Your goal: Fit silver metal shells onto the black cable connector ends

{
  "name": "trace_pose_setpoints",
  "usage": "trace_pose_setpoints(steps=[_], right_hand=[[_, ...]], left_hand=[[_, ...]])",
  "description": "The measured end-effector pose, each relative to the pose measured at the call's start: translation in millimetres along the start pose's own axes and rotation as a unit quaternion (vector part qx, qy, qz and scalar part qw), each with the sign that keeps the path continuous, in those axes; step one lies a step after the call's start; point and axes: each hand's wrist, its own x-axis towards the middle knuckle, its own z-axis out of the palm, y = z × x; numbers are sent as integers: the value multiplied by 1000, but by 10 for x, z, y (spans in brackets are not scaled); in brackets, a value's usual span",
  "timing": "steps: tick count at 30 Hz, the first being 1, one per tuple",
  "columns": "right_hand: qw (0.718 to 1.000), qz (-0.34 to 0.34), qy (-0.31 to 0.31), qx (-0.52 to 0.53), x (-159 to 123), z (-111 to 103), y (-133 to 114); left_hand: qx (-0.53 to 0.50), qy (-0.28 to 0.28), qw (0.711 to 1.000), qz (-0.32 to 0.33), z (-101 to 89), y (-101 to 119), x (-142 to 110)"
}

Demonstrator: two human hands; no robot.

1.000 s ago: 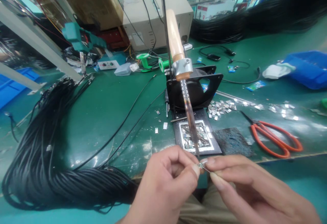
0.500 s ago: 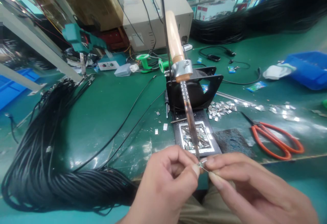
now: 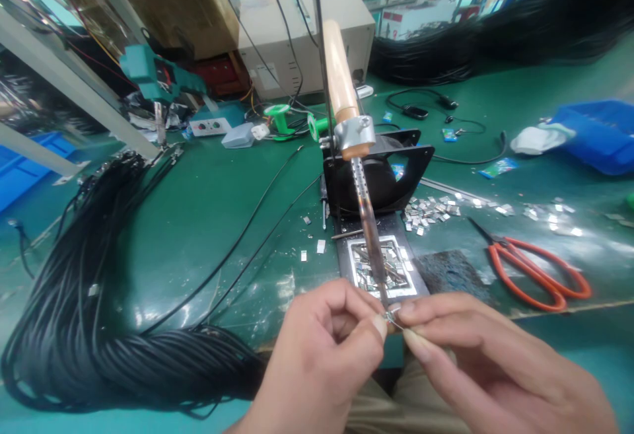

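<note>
A soldering iron (image 3: pixel 367 213) with a wooden handle is clamped tip-down, and its tip ends between my hands. My left hand (image 3: pixel 337 341) is closed in a pinch on a small metal connector (image 3: pixel 391 316) right at the tip; the fingers partly cover it. From the right, my right hand (image 3: pixel 475 348) pinches a thin solder wire (image 3: pixel 397 324) whose end meets the connector. Below the iron sits a square tray (image 3: pixel 354 278) filled with small metal bits. A dark sponge pad (image 3: pixel 452 271) lies just beyond my right fingers.
Orange-handled scissors (image 3: pixel 537 272) lie at the right, near scattered metal pieces (image 3: pixel 432 211). Behind the iron stands a black fan (image 3: pixel 376 183). A thick bundle of black cables (image 3: pixel 64 328) fills the left side. A blue bin (image 3: pixel 597 137) stands at the far right.
The thin wire at the iron's tip bows slightly more now. Both hands keep almost the same place and grip; the view has shifted a little.
</note>
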Motion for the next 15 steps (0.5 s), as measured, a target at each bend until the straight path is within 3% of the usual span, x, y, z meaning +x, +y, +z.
trace_pose_setpoints(steps=[15], right_hand=[[1000,6,6,-5,19,-5,-22]], left_hand=[[-6,-8,1000,4,-15,-17,-2]])
